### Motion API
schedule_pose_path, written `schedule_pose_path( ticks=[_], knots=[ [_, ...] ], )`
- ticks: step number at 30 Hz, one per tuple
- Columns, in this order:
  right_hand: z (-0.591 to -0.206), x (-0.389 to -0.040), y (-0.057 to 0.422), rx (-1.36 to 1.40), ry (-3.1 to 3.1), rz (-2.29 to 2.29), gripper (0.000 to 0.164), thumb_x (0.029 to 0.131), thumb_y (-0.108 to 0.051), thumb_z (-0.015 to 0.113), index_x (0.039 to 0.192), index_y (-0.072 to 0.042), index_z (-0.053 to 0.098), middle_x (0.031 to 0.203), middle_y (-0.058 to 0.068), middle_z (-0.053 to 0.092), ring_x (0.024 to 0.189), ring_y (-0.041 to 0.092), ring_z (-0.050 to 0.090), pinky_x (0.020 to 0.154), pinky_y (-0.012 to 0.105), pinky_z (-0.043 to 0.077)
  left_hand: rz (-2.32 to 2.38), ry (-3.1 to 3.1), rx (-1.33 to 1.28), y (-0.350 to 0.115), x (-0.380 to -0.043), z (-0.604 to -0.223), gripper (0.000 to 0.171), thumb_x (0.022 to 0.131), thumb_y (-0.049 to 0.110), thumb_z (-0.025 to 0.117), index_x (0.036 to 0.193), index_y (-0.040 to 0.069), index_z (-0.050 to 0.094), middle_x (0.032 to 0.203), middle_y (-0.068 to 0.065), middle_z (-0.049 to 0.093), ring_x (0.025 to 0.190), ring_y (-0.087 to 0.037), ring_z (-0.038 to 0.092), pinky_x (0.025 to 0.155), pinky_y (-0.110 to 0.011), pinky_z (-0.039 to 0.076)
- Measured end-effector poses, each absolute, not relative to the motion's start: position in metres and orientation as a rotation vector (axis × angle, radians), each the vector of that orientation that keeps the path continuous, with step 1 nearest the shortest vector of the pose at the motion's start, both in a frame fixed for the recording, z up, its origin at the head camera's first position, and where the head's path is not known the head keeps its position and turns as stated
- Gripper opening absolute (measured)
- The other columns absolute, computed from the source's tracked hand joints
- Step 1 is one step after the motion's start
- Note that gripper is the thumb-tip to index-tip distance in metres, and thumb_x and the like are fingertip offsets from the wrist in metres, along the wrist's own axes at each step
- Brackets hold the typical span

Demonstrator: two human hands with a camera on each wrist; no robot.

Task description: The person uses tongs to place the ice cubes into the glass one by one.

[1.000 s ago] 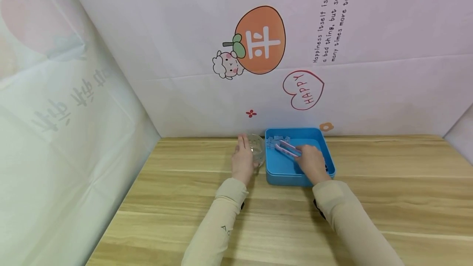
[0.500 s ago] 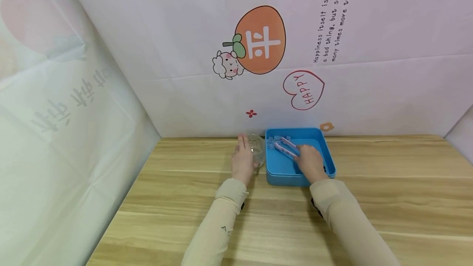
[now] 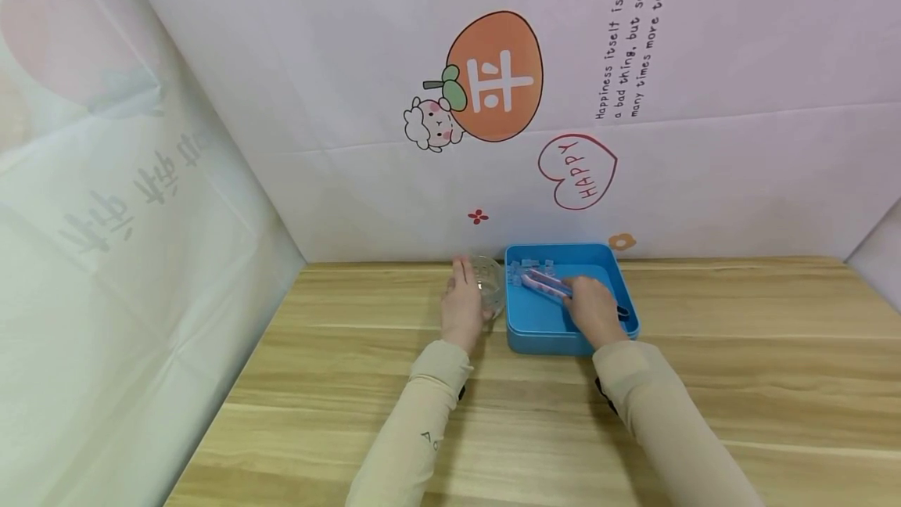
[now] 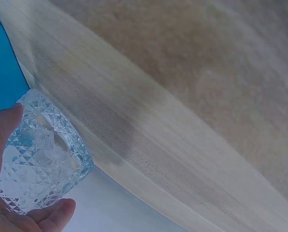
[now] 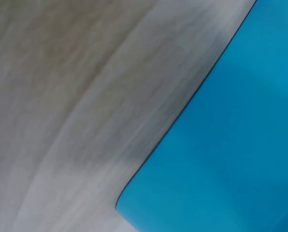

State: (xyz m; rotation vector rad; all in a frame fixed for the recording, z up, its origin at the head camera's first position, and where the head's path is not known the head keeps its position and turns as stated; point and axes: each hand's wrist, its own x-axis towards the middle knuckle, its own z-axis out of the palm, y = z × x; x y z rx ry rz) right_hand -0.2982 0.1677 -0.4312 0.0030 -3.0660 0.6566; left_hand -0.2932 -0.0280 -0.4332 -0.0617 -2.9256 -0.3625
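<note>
My left hand holds a clear cut-glass cup by its side, just left of a blue box. The left wrist view shows thumb and fingers on either side of the patterned glass. Over the blue box, my right hand grips pink tongs, their arms drawn near each other. The tips sit among several small clear cubes in the box's back left corner. Whether a cube is between the tips I cannot tell. In the right wrist view only the box's outer wall and the tabletop show clearly.
The cup and box stand at the back edge of a wood-grain table, close to a white printed wall covering. Another white sheet hangs along the left side. Table surface extends to both sides and in front.
The tongs' arms were spread half a second ago and are now squeezed closer together among the cubes. The left hand and the cup have stayed in place.
</note>
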Motion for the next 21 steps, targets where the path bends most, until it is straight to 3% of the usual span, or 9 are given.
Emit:
schedule_pose_path(
  ticks=[21],
  knots=[
    [-0.4296,-0.2935,0.1708,0.037,-2.967,0.705,0.035,0.088,-0.006,0.065,0.122,0.001,0.064,0.123,0.025,0.062,0.111,0.041,0.059,0.087,0.052,0.052,-0.362,-2.934,-0.061,-0.0283,-0.2922,-0.4317,0.105,0.074,0.030,0.082,0.151,-0.001,0.018,0.156,-0.019,0.026,0.125,-0.032,0.054,0.097,-0.039,0.051]
  ],
)
